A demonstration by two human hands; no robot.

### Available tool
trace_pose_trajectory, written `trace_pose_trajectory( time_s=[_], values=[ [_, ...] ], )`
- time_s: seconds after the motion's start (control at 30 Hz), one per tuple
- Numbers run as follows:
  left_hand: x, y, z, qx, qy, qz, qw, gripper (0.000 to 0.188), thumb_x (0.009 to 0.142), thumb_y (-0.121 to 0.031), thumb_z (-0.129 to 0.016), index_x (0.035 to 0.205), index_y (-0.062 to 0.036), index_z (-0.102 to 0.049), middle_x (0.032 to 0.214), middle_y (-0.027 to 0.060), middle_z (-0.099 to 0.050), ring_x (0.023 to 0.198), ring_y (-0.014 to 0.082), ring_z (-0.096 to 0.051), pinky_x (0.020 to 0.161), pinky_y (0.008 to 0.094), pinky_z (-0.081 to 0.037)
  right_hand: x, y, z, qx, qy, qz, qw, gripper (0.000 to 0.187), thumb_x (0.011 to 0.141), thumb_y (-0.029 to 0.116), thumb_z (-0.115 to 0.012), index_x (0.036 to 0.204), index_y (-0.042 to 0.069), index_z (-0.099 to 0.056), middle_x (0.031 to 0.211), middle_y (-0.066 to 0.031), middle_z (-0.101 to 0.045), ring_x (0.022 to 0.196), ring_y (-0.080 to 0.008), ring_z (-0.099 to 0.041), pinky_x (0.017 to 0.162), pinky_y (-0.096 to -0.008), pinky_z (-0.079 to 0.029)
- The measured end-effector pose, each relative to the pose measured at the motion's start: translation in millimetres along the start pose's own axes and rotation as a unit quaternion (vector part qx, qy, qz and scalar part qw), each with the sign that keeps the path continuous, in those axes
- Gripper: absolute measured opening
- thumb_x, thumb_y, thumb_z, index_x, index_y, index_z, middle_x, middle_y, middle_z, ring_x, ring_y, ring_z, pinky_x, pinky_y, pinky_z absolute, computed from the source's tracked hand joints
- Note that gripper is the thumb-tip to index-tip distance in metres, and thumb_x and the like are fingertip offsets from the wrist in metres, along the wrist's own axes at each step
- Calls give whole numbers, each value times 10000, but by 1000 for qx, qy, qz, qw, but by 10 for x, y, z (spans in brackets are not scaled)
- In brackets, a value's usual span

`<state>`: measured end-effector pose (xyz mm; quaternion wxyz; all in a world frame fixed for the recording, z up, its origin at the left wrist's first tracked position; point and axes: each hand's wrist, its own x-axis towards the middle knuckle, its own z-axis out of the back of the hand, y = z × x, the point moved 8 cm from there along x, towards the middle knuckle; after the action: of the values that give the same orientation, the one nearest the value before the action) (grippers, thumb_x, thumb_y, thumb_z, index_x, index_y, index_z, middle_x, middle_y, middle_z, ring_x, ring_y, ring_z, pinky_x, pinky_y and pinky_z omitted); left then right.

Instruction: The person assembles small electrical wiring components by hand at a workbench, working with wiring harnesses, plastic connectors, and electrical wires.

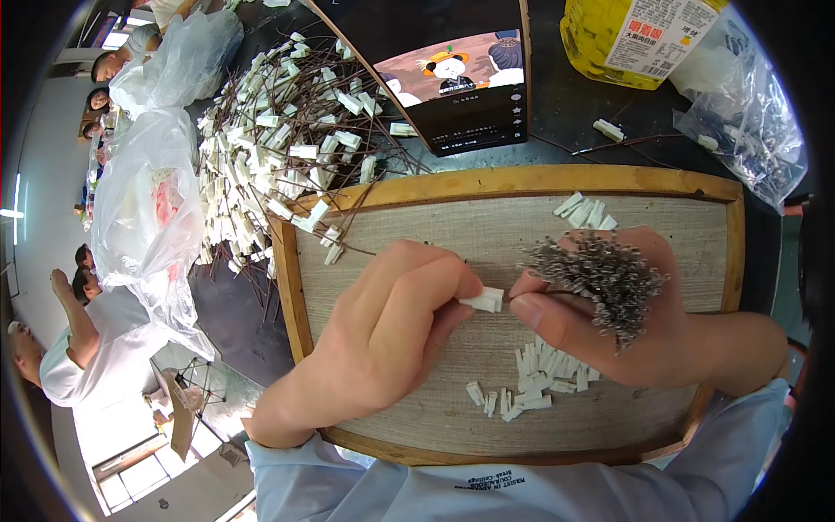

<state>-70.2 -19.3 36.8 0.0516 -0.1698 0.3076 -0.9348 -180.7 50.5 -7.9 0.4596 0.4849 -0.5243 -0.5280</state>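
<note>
My left hand (378, 335) pinches a small white plastic connector housing (487, 300) between thumb and fingertips, over the tray. Facing it, my right hand (644, 352) is closed around a bunch of thin dark wires whose many small metal-looking tips (604, 283) fan out above the palm. Its thumb and forefinger meet close to the housing's right end; whether a wire enters the housing is too small to tell. Beneath the hands lies a wood-framed tray (522, 181) with a grey, wood-grained base. Loose white housings (548, 370) lie below the right hand, and several more (584, 211) above it.
A large heap of dark wires with white housings (261, 148) overlaps the tray's upper left. Behind stand a lit phone (452, 78) and a bottle of yellow liquid (609, 39). Clear plastic bags (143, 209) hang at left; another bag (752, 122) lies at right. Other people sit far left.
</note>
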Motion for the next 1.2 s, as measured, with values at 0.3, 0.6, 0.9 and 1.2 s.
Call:
trace_pose_trajectory(
  time_s=[0.3,0.6,0.9,1.2],
  values=[
    [58,-53,150,-2,5,14,1000,244,705,74,-641,931,32,-559,899,145,-589,796,266,-581,669,328,-468,-36,-129,-99,164,-41,-48,984,104,841,61,-634,918,-1,-599,820,-40,-636,765,-83,-593,681,-208,-493],
    [-18,141,593,208,-130,129,961,316,723,-12,-641,1035,-12,-586,1032,135,-567,946,289,-558,797,366,-453,-48,-115,75,160,-145,-83,973,175,920,218,-548,986,57,-559,626,62,-464,511,-7,-351,446,-196,-278],
    [-51,-354,-508,99,139,-194,966,215,656,-121,-651,868,-83,-646,989,57,-592,846,200,-583,720,297,-466,-23,-49,102,48,-126,9,991,158,925,214,-539,926,56,-547,601,46,-460,508,-34,-377,442,-206,-294],
    [-30,189,-221,-9,106,56,993,182,800,-56,-592,952,-30,-495,851,64,-537,733,158,-539,642,277,-444,-24,-95,14,123,-110,-66,984,118,901,165,-564,918,52,-536,635,27,-489,566,-28,-425,495,-195,-337]
  ],
)
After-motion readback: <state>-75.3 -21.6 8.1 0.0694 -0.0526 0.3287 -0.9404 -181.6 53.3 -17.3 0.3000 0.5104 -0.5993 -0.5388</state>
